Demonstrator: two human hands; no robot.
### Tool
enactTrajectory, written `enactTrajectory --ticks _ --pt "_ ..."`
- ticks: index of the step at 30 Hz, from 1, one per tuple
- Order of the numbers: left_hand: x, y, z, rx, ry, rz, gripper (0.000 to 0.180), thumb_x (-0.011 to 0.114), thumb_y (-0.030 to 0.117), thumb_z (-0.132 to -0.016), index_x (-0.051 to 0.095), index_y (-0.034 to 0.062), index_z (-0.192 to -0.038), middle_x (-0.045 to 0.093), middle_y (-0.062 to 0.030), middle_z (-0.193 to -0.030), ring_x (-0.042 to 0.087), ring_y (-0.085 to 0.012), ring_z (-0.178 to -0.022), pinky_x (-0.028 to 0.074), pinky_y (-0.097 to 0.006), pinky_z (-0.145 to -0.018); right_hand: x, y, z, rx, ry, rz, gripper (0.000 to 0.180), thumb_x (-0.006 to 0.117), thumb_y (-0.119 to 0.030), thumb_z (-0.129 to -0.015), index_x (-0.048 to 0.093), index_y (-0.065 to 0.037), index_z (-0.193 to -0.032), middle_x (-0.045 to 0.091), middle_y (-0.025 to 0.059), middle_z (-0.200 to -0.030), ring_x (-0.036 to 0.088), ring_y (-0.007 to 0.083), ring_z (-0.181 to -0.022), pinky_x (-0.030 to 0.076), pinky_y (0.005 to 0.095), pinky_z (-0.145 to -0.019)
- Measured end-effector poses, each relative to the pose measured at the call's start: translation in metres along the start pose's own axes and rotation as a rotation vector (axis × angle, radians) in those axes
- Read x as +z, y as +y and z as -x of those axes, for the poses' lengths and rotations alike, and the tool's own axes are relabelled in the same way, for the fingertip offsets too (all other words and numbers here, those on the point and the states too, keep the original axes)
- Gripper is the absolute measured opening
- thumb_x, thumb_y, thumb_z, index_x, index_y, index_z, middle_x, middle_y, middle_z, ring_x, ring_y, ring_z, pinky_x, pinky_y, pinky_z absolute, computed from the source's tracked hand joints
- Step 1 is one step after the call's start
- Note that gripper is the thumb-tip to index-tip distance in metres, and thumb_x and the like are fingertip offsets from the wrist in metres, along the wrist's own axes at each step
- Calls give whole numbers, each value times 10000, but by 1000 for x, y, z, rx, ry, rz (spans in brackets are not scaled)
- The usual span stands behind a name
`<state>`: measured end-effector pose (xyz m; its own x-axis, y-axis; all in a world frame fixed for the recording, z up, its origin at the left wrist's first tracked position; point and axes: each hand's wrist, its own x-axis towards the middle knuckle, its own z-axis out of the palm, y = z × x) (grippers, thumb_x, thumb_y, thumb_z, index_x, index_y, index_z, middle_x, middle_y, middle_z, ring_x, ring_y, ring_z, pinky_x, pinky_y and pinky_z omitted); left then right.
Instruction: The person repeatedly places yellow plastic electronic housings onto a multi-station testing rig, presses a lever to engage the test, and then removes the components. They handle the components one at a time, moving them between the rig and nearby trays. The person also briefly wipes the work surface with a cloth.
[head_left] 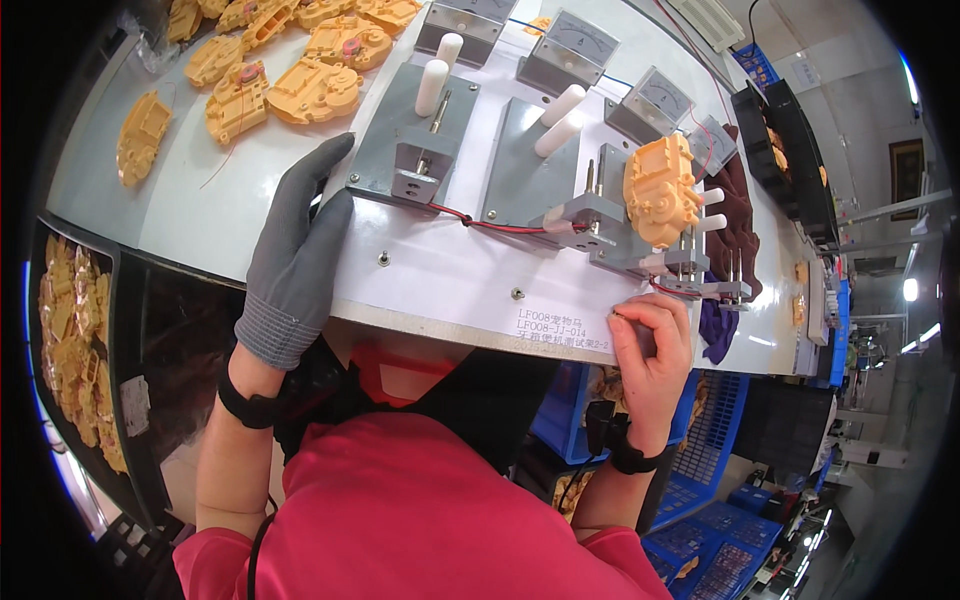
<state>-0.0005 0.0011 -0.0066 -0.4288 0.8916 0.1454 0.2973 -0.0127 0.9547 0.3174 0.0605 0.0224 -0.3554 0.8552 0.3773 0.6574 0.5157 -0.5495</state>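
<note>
My left hand point(292, 250), in a grey knit glove, rests against the left edge of a white test board point(440, 285), fingers stretched and thumb apart. At the board's front edge is my bare right hand point(652, 340), its thumb and forefinger pinched together. Whatever is between those fingertips is too small and covered to make out. Two small toggle switches, one on the left point(383, 258) and one in the middle point(517, 293), stand along the front. On the rightmost fixture sits an orange plastic gear housing point(662, 192), above my right hand. The left fixture plate point(400, 150) carries white posts and a metal clamp.
Several analog meters, one of them in the middle point(570, 50), line the board's back. Red and black wires point(500, 228) cross the fixtures. More orange housings point(312, 90) lie at the back left. A black bin of housings point(80, 340) stands left; blue crates point(715, 440) sit lower right.
</note>
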Motion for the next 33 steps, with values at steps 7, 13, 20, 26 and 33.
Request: enactTrajectory --ticks 7,13,20,26,33 --pt "0 3 0 -28 0 5 456 476 105 -964 435 -4 -1404 501 -163 -1373 445 -227 -1299 308 -344 -1119 -1 0 0 -10 -2 16 156 746 -32 -786 672 -22 -922 607 98 -979 607 243 -905 507 334 -795" --pt "0 0 1 -7 2 6 457 473 119 -968 433 -2 -1407 500 -170 -1373 447 -235 -1296 313 -346 -1116 -1 2 0 -19 3 16 140 736 -46 -797 668 -22 -918 612 104 -979 608 248 -907 506 337 -798" --pt "0 1 0 -13 0 6 460 475 127 -971 428 -6 -1409 498 -170 -1375 445 -236 -1298 314 -345 -1116 -2 1 0 -18 -1 16 124 718 -43 -807 668 -20 -918 614 109 -981 608 251 -910 507 336 -799" --pt "0 1 1 -20 -2 13 462 477 123 -971 423 -7 -1411 494 -167 -1382 444 -234 -1301 316 -344 -1115 -2 2 1 -17 0 20 125 713 -43 -807 670 -21 -922 614 110 -982 608 251 -915 507 335 -803" --pt "1 0 1 -19 2 30 461 477 116 -969 424 -9 -1410 494 -171 -1381 447 -235 -1298 317 -344 -1114 -2 2 1 -18 -4 24 120 709 -40 -808 667 -22 -919 612 107 -981 606 252 -918 505 338 -804"
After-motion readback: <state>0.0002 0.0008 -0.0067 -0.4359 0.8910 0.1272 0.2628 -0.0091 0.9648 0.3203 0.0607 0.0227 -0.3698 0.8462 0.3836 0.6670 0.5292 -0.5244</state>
